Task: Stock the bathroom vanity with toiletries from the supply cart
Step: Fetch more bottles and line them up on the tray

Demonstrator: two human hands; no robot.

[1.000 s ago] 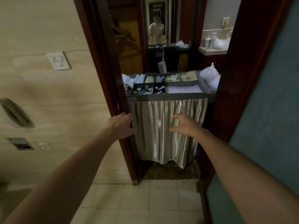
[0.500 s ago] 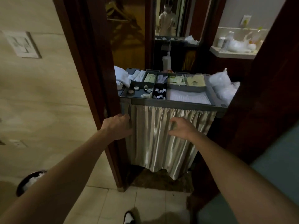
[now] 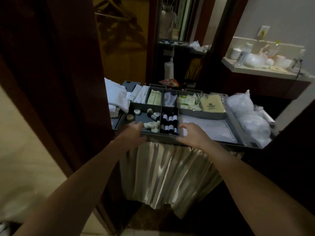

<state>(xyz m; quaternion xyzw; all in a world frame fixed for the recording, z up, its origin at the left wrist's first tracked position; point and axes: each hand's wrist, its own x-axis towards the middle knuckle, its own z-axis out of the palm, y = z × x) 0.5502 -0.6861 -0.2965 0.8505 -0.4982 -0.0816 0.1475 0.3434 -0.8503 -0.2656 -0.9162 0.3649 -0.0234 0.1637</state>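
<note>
**Supply cart** (image 3: 163,137): stands in the doorway at the centre of the frame, just right of the dark wooden door frame (image 3: 71,86). A pale satin skirt (image 3: 170,169) hangs below its grey top tray.

**Tray contents, left to right:**
- Folded white towels (image 3: 115,97) at the left end.
- A front compartment with small pale containers (image 3: 151,125) and loose round caps.
- A narrow compartment with small dark bottles (image 3: 169,123) set in rows.
- A flat white folded sheet (image 3: 209,129).
- Clear plastic bags (image 3: 245,114) at the right end.
- In the rear compartments, green-and-white sachets (image 3: 187,103) and, beside them, a yellow packet (image 3: 212,103).

**Left hand** (image 3: 133,132): left of centre, over the front rim of the tray. The fingers are extended and loosely spread toward the pale containers. It holds nothing.

**Right hand** (image 3: 192,135): right of centre, over the same rim, where the bottle compartment meets the white sheet. The fingers are spread and arched, the thumb stands apart, and nothing lies between them. The view is blurred, so contact between either hand's fingertips and the rim cannot be confirmed.

**Vanity counter** (image 3: 255,71): upper right of the frame, well apart from the cart. It carries a white cup (image 3: 236,53), a clear bottle (image 3: 242,56) and white bagged items.

**Mirror** (image 3: 168,19): top centre, reflecting a person in pale clothing.
</note>
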